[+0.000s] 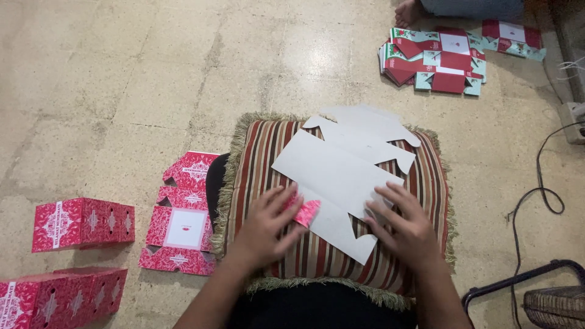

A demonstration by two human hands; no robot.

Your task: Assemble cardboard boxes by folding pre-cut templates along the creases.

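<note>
A: Head view: your left hand spreads open, pinning a red flap of the flat carton blank on the striped cushion.

B: And your right hand, also open, presses its near edge. Light, stiff card, likely creasing easily; hold by the edges.

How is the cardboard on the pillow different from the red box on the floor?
The flat cardboard sheet lies unfolded on the striped cushion, while the red box is folded into its full box shape. The sheet shows its plain pale side, with only one folded flap red; the box shows its red patterned outside. The left hand and right hand press on the sheet; nobody touches the box. Both appear to be the same kind of red patterned cardboard.
</note>
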